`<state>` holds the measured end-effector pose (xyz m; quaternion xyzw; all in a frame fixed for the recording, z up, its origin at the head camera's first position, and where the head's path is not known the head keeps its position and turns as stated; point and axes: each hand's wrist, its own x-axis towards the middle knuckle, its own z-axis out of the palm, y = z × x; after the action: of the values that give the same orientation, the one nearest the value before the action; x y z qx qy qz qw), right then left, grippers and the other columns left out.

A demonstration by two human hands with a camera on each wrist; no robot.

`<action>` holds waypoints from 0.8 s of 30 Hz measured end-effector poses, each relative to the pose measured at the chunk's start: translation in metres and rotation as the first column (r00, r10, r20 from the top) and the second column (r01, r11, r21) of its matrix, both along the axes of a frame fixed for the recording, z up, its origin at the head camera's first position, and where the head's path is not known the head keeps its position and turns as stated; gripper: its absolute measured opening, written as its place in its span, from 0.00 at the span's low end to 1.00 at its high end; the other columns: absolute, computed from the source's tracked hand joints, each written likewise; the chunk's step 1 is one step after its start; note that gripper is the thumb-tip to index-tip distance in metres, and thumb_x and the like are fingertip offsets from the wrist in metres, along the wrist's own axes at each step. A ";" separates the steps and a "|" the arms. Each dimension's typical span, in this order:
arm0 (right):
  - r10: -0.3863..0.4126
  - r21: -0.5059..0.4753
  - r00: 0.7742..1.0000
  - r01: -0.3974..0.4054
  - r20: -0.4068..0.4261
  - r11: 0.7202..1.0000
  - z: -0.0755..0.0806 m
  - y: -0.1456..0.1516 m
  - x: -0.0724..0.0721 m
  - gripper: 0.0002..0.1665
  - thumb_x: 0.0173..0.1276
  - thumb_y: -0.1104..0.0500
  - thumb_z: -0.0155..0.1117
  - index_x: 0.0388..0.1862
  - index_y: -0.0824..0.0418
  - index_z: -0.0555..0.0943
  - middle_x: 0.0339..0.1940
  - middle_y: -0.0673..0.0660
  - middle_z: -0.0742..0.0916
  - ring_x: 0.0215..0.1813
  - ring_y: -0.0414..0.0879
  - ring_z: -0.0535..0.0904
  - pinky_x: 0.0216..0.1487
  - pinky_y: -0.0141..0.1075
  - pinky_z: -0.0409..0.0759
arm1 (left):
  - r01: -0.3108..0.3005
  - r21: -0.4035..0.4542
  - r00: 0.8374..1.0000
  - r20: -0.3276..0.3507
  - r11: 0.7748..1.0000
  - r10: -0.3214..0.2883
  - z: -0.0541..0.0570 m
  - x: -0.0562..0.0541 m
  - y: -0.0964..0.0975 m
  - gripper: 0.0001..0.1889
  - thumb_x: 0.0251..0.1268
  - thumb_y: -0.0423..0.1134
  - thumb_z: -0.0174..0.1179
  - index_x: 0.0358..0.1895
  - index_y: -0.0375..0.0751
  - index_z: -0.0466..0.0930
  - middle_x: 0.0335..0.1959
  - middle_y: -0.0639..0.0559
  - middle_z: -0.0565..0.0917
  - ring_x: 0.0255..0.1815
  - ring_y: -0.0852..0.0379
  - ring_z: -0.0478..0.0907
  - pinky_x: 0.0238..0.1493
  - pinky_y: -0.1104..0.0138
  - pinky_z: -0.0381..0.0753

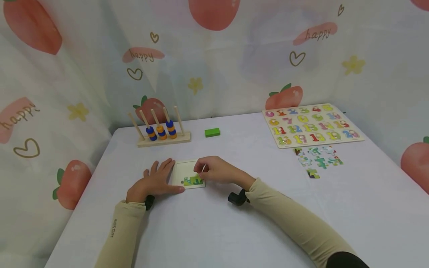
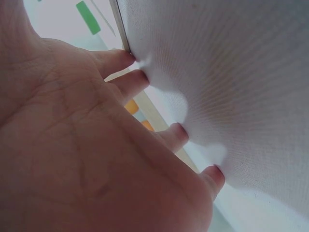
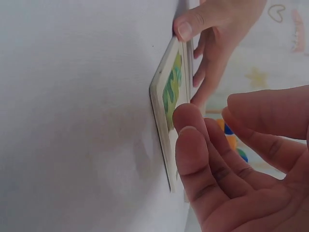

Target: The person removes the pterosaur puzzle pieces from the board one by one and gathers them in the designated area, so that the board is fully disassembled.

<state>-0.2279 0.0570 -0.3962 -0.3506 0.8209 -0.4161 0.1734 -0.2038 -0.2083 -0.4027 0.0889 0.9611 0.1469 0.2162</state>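
Note:
A pale, rimmed puzzle tray (image 1: 182,168) lies on the table, with joined green puzzle pieces (image 1: 192,181) along its near side. My left hand (image 1: 152,184) spreads its fingers at the tray's left side, the thumb on the near left corner. In the left wrist view, that hand's fingertips (image 2: 179,130) touch the white cloth. Over the tray's right part is my right hand (image 1: 218,170), its fingers loosely bent. The right wrist view shows a gap between its thumb and fingers, and its fingertips (image 3: 189,115) beside the green pieces. No piece shows between them.
Loose puzzle pieces (image 1: 318,158) lie to the right, below a number board (image 1: 313,128). At the back left stands a wooden peg rack (image 1: 182,138) with blue and orange rings. A green block (image 1: 212,132) lies behind the tray. Patterned curtains enclose the table's back and sides.

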 end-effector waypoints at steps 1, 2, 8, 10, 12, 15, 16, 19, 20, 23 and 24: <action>0.008 -0.002 1.000 -0.008 -0.007 1.000 -0.001 -0.002 0.000 0.10 0.73 0.69 0.64 0.51 0.68 0.85 0.46 0.57 0.89 0.48 0.44 0.83 0.50 0.34 0.82 | 0.001 0.001 1.000 0.000 1.000 -0.001 0.001 0.000 0.000 0.64 0.60 0.70 0.72 0.88 0.37 0.47 0.88 0.38 0.47 0.85 0.23 0.36 0.75 0.23 0.38; 0.014 -0.005 1.000 -0.014 -0.013 1.000 -0.001 -0.003 0.000 0.11 0.73 0.69 0.64 0.51 0.68 0.85 0.46 0.57 0.89 0.48 0.43 0.83 0.50 0.34 0.82 | 0.002 0.002 1.000 -0.001 1.000 -0.002 0.001 0.001 0.001 0.64 0.60 0.69 0.72 0.88 0.37 0.47 0.88 0.38 0.47 0.85 0.23 0.36 0.75 0.23 0.38; 0.030 -0.004 0.999 -0.030 -0.018 1.000 -0.005 -0.014 -0.001 0.11 0.74 0.70 0.63 0.52 0.69 0.85 0.48 0.58 0.89 0.48 0.44 0.83 0.51 0.33 0.82 | 0.014 0.004 1.000 -0.009 1.000 -0.014 -0.002 -0.001 -0.002 0.64 0.60 0.70 0.71 0.88 0.36 0.48 0.88 0.38 0.47 0.84 0.22 0.37 0.74 0.23 0.40; 0.029 0.027 0.999 -0.028 -0.034 0.999 -0.006 -0.017 -0.002 0.11 0.74 0.70 0.63 0.52 0.69 0.85 0.46 0.56 0.88 0.47 0.44 0.82 0.51 0.33 0.81 | 0.017 0.008 1.000 -0.010 1.000 -0.017 -0.003 -0.001 -0.003 0.64 0.60 0.70 0.71 0.88 0.37 0.47 0.88 0.38 0.47 0.84 0.22 0.37 0.74 0.23 0.40; 0.028 0.057 0.998 -0.025 -0.058 0.998 -0.007 -0.019 -0.002 0.10 0.73 0.71 0.64 0.51 0.68 0.86 0.45 0.55 0.88 0.47 0.44 0.82 0.51 0.33 0.82 | 0.022 0.009 1.000 -0.010 1.000 -0.022 -0.004 -0.002 -0.003 0.64 0.61 0.70 0.71 0.88 0.37 0.47 0.88 0.38 0.47 0.85 0.23 0.37 0.74 0.23 0.40; 0.029 0.113 0.996 -0.019 -0.089 0.993 -0.007 -0.023 -0.003 0.11 0.73 0.72 0.66 0.51 0.67 0.87 0.44 0.54 0.87 0.46 0.44 0.81 0.52 0.34 0.81 | 0.025 0.006 1.000 -0.007 1.000 -0.025 -0.004 -0.003 -0.004 0.63 0.62 0.70 0.70 0.88 0.37 0.47 0.89 0.39 0.47 0.85 0.23 0.37 0.75 0.23 0.40; 0.030 0.126 0.995 -0.018 -0.098 0.992 -0.007 -0.024 -0.004 0.11 0.72 0.72 0.66 0.51 0.67 0.87 0.44 0.55 0.87 0.46 0.45 0.81 0.52 0.35 0.81 | 0.026 0.005 1.000 -0.006 1.000 -0.026 -0.004 -0.003 -0.004 0.63 0.62 0.70 0.70 0.88 0.37 0.47 0.89 0.39 0.46 0.85 0.23 0.36 0.75 0.23 0.40; 0.040 0.170 0.991 -0.018 -0.125 0.985 -0.006 -0.028 -0.004 0.11 0.70 0.72 0.67 0.50 0.68 0.88 0.43 0.55 0.86 0.45 0.45 0.79 0.51 0.35 0.80 | 0.022 0.007 1.000 -0.003 1.000 -0.022 -0.003 -0.003 -0.004 0.63 0.62 0.70 0.70 0.88 0.37 0.46 0.89 0.39 0.46 0.85 0.23 0.36 0.75 0.23 0.39; 0.047 0.183 0.989 -0.022 -0.138 0.983 -0.006 -0.030 -0.005 0.11 0.69 0.72 0.67 0.49 0.69 0.88 0.42 0.55 0.85 0.45 0.45 0.79 0.50 0.35 0.80 | 0.021 0.010 1.000 -0.002 1.000 -0.021 -0.003 -0.003 -0.004 0.64 0.62 0.70 0.70 0.88 0.37 0.46 0.89 0.39 0.46 0.85 0.23 0.36 0.75 0.23 0.39; 0.060 0.216 0.985 -0.024 -0.162 0.976 -0.005 -0.033 -0.005 0.09 0.67 0.72 0.69 0.46 0.69 0.89 0.39 0.54 0.84 0.43 0.45 0.77 0.48 0.35 0.79 | 0.019 0.016 1.000 -0.002 1.000 -0.019 -0.003 -0.003 -0.003 0.64 0.62 0.69 0.71 0.88 0.36 0.46 0.89 0.38 0.46 0.85 0.23 0.36 0.75 0.23 0.38; 0.062 0.223 0.984 -0.023 -0.166 0.975 -0.005 -0.034 -0.006 0.09 0.66 0.72 0.69 0.45 0.68 0.89 0.39 0.54 0.84 0.43 0.44 0.76 0.48 0.36 0.78 | 0.019 0.017 1.000 -0.001 1.000 -0.019 -0.003 -0.003 -0.003 0.64 0.61 0.69 0.71 0.88 0.36 0.46 0.89 0.38 0.46 0.85 0.23 0.36 0.75 0.23 0.38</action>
<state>-0.2335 0.0228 -0.4011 -0.3814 0.8661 -0.2871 0.1487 -0.2068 -0.2117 -0.4058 0.1001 0.9590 0.1530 0.2164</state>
